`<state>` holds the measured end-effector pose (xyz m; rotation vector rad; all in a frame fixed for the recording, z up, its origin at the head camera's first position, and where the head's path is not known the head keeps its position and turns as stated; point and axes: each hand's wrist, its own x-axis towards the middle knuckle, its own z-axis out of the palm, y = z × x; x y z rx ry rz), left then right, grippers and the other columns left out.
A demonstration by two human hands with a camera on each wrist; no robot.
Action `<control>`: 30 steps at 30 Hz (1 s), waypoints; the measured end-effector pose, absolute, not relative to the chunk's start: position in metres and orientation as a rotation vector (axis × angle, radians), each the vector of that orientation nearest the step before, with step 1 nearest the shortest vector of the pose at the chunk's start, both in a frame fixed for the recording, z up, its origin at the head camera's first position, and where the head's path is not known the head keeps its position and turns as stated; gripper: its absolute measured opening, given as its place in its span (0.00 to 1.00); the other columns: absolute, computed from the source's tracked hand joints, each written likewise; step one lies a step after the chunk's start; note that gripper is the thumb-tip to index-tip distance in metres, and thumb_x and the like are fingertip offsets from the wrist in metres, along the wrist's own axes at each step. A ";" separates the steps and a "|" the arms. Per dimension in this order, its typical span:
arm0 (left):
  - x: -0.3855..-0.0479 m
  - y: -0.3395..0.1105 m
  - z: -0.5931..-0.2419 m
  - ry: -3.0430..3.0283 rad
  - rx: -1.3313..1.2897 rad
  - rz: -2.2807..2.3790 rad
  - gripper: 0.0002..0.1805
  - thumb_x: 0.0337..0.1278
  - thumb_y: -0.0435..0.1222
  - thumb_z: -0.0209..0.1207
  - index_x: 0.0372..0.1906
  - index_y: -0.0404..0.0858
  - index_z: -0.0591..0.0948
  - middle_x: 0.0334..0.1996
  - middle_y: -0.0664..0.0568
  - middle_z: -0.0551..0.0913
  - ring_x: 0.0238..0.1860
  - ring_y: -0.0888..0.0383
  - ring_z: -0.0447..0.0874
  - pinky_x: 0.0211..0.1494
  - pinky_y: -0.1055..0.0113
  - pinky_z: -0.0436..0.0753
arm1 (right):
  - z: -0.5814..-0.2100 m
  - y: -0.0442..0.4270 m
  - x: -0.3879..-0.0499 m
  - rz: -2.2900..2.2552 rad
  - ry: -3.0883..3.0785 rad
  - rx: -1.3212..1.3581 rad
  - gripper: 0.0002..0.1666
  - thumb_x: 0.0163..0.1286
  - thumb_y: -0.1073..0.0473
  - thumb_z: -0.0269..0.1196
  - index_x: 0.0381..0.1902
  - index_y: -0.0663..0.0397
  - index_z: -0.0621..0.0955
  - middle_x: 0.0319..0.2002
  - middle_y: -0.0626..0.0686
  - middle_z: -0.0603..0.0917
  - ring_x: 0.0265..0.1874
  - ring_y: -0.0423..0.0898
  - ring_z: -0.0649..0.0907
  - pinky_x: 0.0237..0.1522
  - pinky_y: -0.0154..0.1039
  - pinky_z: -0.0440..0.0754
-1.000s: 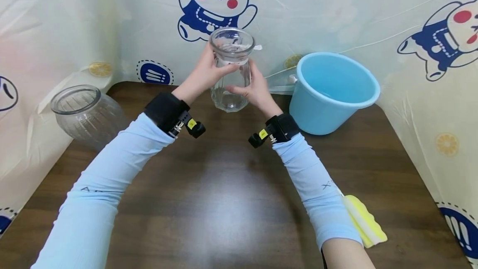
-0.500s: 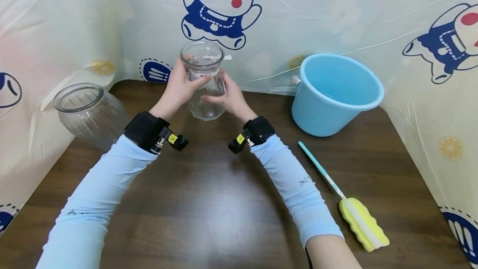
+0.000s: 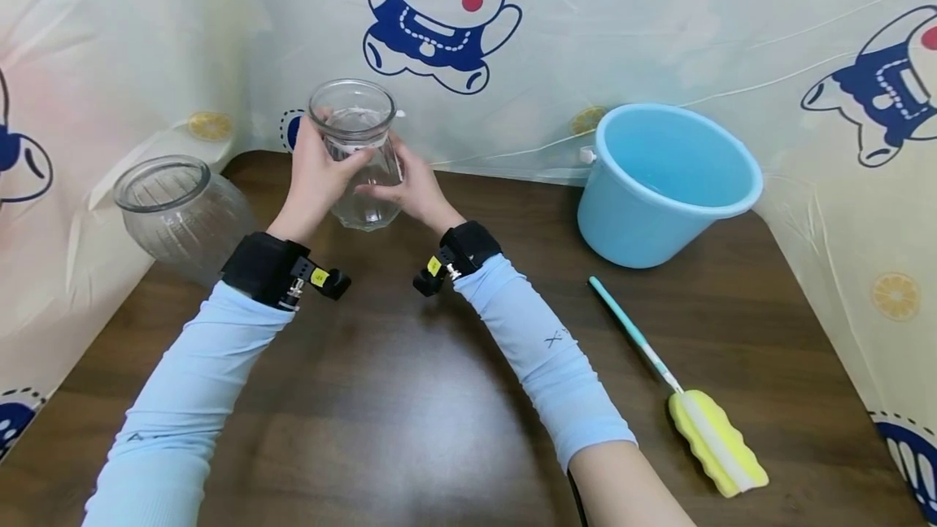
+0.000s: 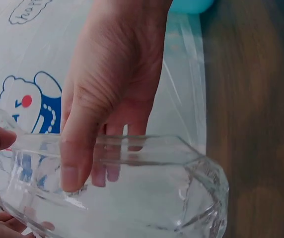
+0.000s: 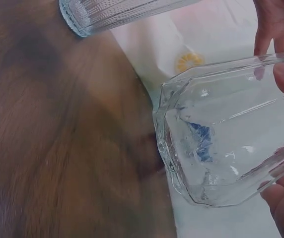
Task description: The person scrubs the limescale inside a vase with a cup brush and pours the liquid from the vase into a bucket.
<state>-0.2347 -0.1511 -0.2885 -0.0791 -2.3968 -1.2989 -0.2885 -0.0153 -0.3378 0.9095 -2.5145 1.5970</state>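
Observation:
A clear glass vase (image 3: 369, 214) with faceted sides and a wide round rim stands nearly upright between my two hands at the back left. My left hand (image 3: 316, 177) grips it around the upper part, thumb across the front. On the other side, lower down, my right hand (image 3: 416, 185) holds it with the thumb on the front and the fingers behind. Through the glass in the left wrist view, fingertips of the right hand (image 4: 114, 74) show. Whether the vase's base touches the table, I cannot tell.
A rounder ribbed glass vase (image 3: 193, 222) stands left, beside my left forearm. At the back right is a light blue bucket (image 3: 633, 226). A yellow sponge brush (image 3: 713, 442) with a teal handle lies at right. Printed sheeting (image 3: 644, 31) hangs around the brown table (image 3: 381, 429).
Both hands have moved left with the faceted vase, bringing it closer to the ribbed vase. The brush, earlier partly hidden by my right forearm, is now fully visible. Bucket and ribbed vase stay put.

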 end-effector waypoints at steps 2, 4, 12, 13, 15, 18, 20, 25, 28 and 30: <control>-0.235 -0.155 -0.290 -2.372 -0.034 -1.294 0.37 0.49 0.37 0.60 0.63 0.30 0.56 0.58 0.39 0.61 0.58 0.48 0.61 0.62 0.57 0.62 | -0.339 -0.023 -0.291 1.603 -2.511 0.927 0.54 0.50 0.53 0.71 0.70 0.44 0.54 0.66 0.47 0.63 0.62 0.38 0.64 0.59 0.29 0.63; -0.234 -0.158 -0.293 -2.352 0.021 -1.297 0.37 0.50 0.38 0.59 0.63 0.31 0.56 0.58 0.39 0.61 0.58 0.49 0.60 0.62 0.59 0.62 | -0.340 -0.030 -0.292 1.617 -2.529 0.935 0.53 0.52 0.53 0.70 0.70 0.44 0.54 0.67 0.46 0.61 0.63 0.37 0.62 0.59 0.28 0.62; -0.240 -0.165 -0.303 -2.226 0.121 -1.387 0.36 0.49 0.35 0.58 0.62 0.31 0.56 0.59 0.40 0.59 0.58 0.52 0.59 0.62 0.65 0.60 | -0.348 -0.048 -0.297 1.642 -2.568 0.962 0.51 0.56 0.56 0.67 0.71 0.46 0.52 0.69 0.47 0.56 0.66 0.37 0.57 0.61 0.26 0.56; -0.241 -0.165 -0.303 -2.215 0.133 -1.407 0.36 0.49 0.35 0.58 0.62 0.31 0.56 0.59 0.41 0.59 0.58 0.53 0.59 0.62 0.66 0.60 | -0.350 -0.049 -0.298 1.661 -2.564 0.960 0.50 0.56 0.57 0.67 0.71 0.45 0.51 0.69 0.47 0.56 0.66 0.37 0.57 0.61 0.26 0.57; -0.243 -0.166 -0.304 -2.198 0.153 -1.441 0.35 0.50 0.34 0.58 0.62 0.31 0.55 0.60 0.42 0.58 0.58 0.54 0.58 0.62 0.68 0.59 | -0.352 -0.053 -0.300 1.697 -2.543 0.961 0.50 0.56 0.58 0.67 0.71 0.45 0.52 0.69 0.47 0.56 0.66 0.37 0.57 0.61 0.26 0.58; -0.244 -0.168 -0.304 -2.182 0.194 -1.474 0.35 0.50 0.33 0.57 0.62 0.33 0.55 0.61 0.43 0.57 0.59 0.56 0.57 0.62 0.70 0.58 | -0.357 -0.059 -0.303 1.737 -2.510 0.977 0.50 0.57 0.57 0.66 0.71 0.44 0.52 0.69 0.46 0.56 0.66 0.35 0.56 0.61 0.26 0.57; -0.244 -0.170 -0.304 -2.170 0.219 -1.502 0.36 0.51 0.33 0.57 0.63 0.34 0.54 0.62 0.44 0.56 0.60 0.57 0.56 0.62 0.71 0.57 | -0.359 -0.063 -0.303 1.742 -2.496 0.982 0.50 0.56 0.56 0.67 0.71 0.43 0.52 0.69 0.46 0.56 0.66 0.35 0.56 0.61 0.26 0.57; -0.244 -0.174 -0.307 -2.122 0.283 -1.570 0.37 0.52 0.33 0.56 0.65 0.34 0.51 0.64 0.45 0.53 0.63 0.59 0.53 0.62 0.74 0.55 | -0.363 -0.071 -0.301 1.700 -2.532 0.970 0.50 0.57 0.54 0.66 0.71 0.44 0.50 0.70 0.47 0.54 0.67 0.37 0.54 0.62 0.28 0.55; -0.246 -0.178 -0.311 -2.076 0.299 -1.577 0.38 0.51 0.32 0.55 0.66 0.34 0.51 0.64 0.45 0.53 0.63 0.59 0.53 0.62 0.76 0.55 | -0.364 -0.076 -0.301 1.666 -2.570 0.971 0.50 0.59 0.54 0.65 0.71 0.45 0.49 0.70 0.49 0.52 0.68 0.39 0.53 0.63 0.29 0.54; -0.248 -0.180 -0.313 -2.056 0.313 -1.574 0.39 0.50 0.32 0.55 0.66 0.35 0.50 0.64 0.45 0.53 0.63 0.60 0.53 0.62 0.77 0.54 | -0.365 -0.079 -0.301 1.643 -2.596 0.967 0.50 0.59 0.54 0.64 0.72 0.45 0.47 0.70 0.50 0.52 0.68 0.40 0.52 0.63 0.29 0.54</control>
